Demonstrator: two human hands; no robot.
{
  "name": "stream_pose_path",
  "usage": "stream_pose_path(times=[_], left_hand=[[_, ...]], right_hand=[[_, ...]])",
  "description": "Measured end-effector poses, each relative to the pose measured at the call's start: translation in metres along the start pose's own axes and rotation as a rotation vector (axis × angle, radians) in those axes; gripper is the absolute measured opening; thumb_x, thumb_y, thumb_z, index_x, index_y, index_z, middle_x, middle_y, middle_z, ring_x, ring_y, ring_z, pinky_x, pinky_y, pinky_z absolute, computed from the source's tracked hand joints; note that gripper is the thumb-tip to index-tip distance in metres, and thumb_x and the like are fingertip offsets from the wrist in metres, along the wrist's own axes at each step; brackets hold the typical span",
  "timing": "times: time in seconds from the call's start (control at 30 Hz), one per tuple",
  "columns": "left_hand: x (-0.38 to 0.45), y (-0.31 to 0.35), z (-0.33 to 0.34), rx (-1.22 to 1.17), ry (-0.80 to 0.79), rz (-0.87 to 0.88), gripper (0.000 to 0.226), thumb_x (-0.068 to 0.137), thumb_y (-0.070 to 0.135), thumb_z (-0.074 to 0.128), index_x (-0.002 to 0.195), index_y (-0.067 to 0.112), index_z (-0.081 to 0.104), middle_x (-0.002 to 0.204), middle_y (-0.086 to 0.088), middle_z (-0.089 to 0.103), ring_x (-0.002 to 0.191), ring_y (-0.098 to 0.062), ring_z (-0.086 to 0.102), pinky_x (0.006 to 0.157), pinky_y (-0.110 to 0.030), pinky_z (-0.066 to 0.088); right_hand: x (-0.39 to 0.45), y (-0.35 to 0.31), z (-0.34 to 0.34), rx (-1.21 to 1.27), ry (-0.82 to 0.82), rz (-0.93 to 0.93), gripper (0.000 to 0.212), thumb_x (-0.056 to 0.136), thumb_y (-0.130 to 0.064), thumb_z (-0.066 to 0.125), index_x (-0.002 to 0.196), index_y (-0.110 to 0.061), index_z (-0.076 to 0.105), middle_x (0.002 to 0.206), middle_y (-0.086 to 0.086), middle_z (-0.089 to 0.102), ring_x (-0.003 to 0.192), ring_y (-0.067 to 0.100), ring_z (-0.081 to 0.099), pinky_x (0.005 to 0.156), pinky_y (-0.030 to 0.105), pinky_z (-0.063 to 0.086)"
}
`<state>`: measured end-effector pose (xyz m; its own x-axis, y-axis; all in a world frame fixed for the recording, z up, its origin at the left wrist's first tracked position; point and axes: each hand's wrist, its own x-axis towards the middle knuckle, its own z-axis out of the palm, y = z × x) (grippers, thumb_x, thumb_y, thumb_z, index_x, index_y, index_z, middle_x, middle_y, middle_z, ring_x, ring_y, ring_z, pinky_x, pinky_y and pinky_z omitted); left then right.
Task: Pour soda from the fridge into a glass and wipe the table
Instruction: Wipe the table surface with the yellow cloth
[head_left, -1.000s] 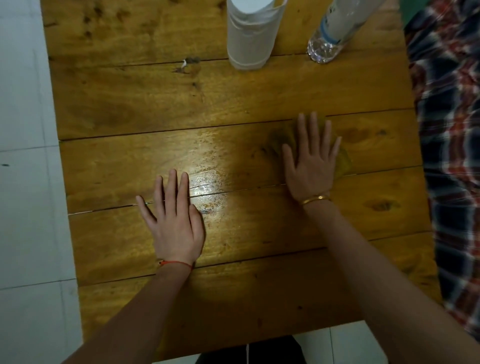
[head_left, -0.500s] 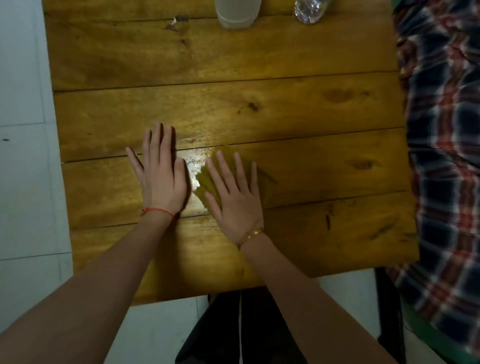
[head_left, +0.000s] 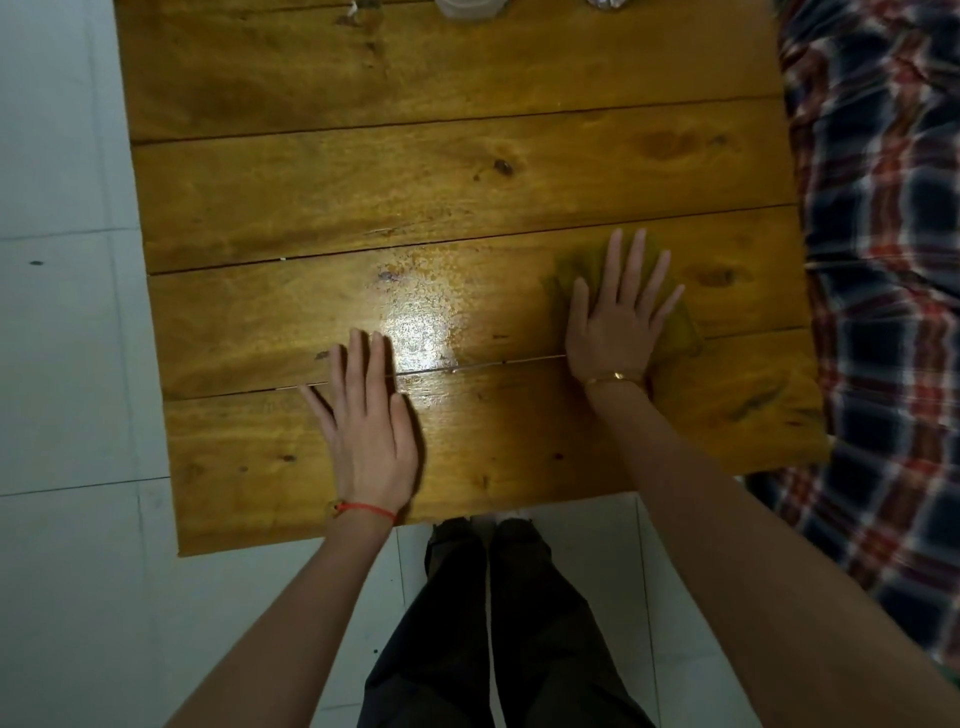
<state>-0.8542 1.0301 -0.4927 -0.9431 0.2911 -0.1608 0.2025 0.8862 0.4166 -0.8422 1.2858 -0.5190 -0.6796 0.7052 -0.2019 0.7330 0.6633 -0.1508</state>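
My right hand (head_left: 615, 317) lies flat with spread fingers on a yellow-green cloth (head_left: 678, 332), pressing it onto the wooden table (head_left: 415, 171) near the right side. My left hand (head_left: 369, 421) rests flat on the table's near left part, fingers straight, holding nothing. A wet, shiny patch (head_left: 421, 317) shows on the boards between the two hands. At the top edge only the base of a white glass (head_left: 470, 5) and the bottom of a clear bottle (head_left: 608, 4) are visible.
A plaid blanket (head_left: 883, 260) borders the table's right edge. White floor tiles (head_left: 62, 364) lie to the left and below the table's near edge. My dark trousers (head_left: 488, 623) show under the near edge.
My right hand slid the cloth from beside my left hand to the right side of the table. The left hand stayed flat on the boards. The view tilted down, cutting off glass and bottle.
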Motion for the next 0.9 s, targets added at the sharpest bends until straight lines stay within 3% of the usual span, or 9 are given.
stream_pose_path(times=[0.07, 0.13, 0.33, 0.53, 0.67, 0.73, 0.8, 0.87, 0.9], left_hand=[[-0.014, 0.002, 0.001, -0.03, 0.002, -0.027, 0.056, 0.101, 0.025, 0.024, 0.156, 0.02, 0.013, 0.164, 0.001, 0.006, 0.151, -0.018, -0.003, 0.118, -0.06, -0.006], [-0.027, 0.005, 0.002, -0.06, 0.013, -0.08, 0.055, 0.102, 0.025, 0.024, 0.156, 0.02, 0.013, 0.164, 0.002, 0.007, 0.151, -0.017, -0.004, 0.118, -0.059, -0.005], [-0.057, 0.013, 0.009, -0.139, 0.054, -0.238, 0.055, 0.101, 0.024, 0.023, 0.156, 0.02, 0.013, 0.164, 0.002, 0.005, 0.151, -0.016, -0.005, 0.119, -0.058, -0.004], [-0.073, 0.018, 0.002, -0.149, 0.069, -0.247, 0.055, 0.101, 0.024, 0.027, 0.154, 0.019, 0.019, 0.164, -0.001, 0.011, 0.151, -0.02, 0.002, 0.121, -0.052, -0.003], [-0.079, 0.025, -0.004, -0.162, 0.101, -0.254, 0.046, 0.099, 0.02, 0.044, 0.144, 0.016, 0.04, 0.153, -0.007, 0.034, 0.142, -0.026, 0.027, 0.118, -0.051, 0.019], [-0.08, 0.031, -0.005, -0.177, 0.099, -0.323, 0.042, 0.096, 0.021, 0.051, 0.137, 0.016, 0.048, 0.141, -0.007, 0.044, 0.132, -0.025, 0.037, 0.111, -0.046, 0.03], [-0.079, 0.036, -0.005, -0.223, 0.066, -0.385, 0.038, 0.092, 0.024, 0.057, 0.129, 0.016, 0.055, 0.131, -0.007, 0.049, 0.123, -0.025, 0.042, 0.104, -0.042, 0.034], [-0.076, 0.041, -0.006, -0.262, 0.031, -0.431, 0.038, 0.089, 0.029, 0.062, 0.125, 0.014, 0.058, 0.125, -0.008, 0.052, 0.118, -0.025, 0.044, 0.1, -0.041, 0.038], [-0.073, 0.044, -0.007, -0.282, 0.016, -0.467, 0.04, 0.088, 0.032, 0.064, 0.124, 0.014, 0.058, 0.123, -0.007, 0.053, 0.117, -0.025, 0.044, 0.099, -0.04, 0.038]], right_hand=[[0.003, -0.024, 0.003, 0.022, 0.012, 0.059, 0.062, 0.101, -0.051, 0.013, 0.156, -0.025, 0.004, 0.165, 0.0, 0.001, 0.151, 0.031, -0.002, 0.12, 0.058, 0.001], [-0.004, -0.046, 0.007, 0.041, 0.008, 0.002, 0.062, 0.1, -0.05, 0.016, 0.156, -0.025, 0.006, 0.165, 0.0, 0.003, 0.151, 0.031, -0.001, 0.12, 0.058, 0.0], [-0.068, -0.085, 0.026, -0.037, -0.096, -0.529, 0.063, 0.101, -0.054, 0.017, 0.156, -0.027, 0.006, 0.165, -0.001, 0.001, 0.151, 0.03, -0.002, 0.12, 0.058, 0.0], [-0.114, -0.041, 0.03, -0.061, -0.142, -1.074, 0.06, 0.102, -0.052, 0.026, 0.155, -0.025, 0.018, 0.163, -0.001, 0.013, 0.151, 0.029, 0.006, 0.119, 0.058, 0.011], [-0.117, -0.004, 0.013, -0.151, -0.223, -1.256, 0.063, 0.102, -0.054, 0.025, 0.156, -0.025, 0.012, 0.164, -0.002, 0.007, 0.152, 0.027, 0.001, 0.121, 0.056, 0.004], [-0.119, 0.01, 0.0, -0.107, -0.224, -1.194, 0.064, 0.101, -0.053, 0.027, 0.156, -0.023, 0.015, 0.164, -0.001, 0.009, 0.152, 0.025, 0.003, 0.122, 0.052, 0.003], [-0.124, 0.02, -0.012, 0.094, -0.177, -0.942, 0.059, 0.1, -0.047, 0.037, 0.15, -0.015, 0.033, 0.158, 0.007, 0.03, 0.148, 0.027, 0.023, 0.121, 0.047, 0.019], [-0.129, 0.024, -0.022, 0.296, -0.049, -0.557, 0.043, 0.096, -0.037, 0.047, 0.127, -0.008, 0.057, 0.127, 0.012, 0.058, 0.119, 0.027, 0.054, 0.1, 0.041, 0.047], [-0.131, 0.026, -0.028, 0.364, -0.063, -0.348, 0.033, 0.095, -0.034, 0.05, 0.114, -0.008, 0.06, 0.11, 0.01, 0.061, 0.103, 0.025, 0.059, 0.087, 0.037, 0.052]])
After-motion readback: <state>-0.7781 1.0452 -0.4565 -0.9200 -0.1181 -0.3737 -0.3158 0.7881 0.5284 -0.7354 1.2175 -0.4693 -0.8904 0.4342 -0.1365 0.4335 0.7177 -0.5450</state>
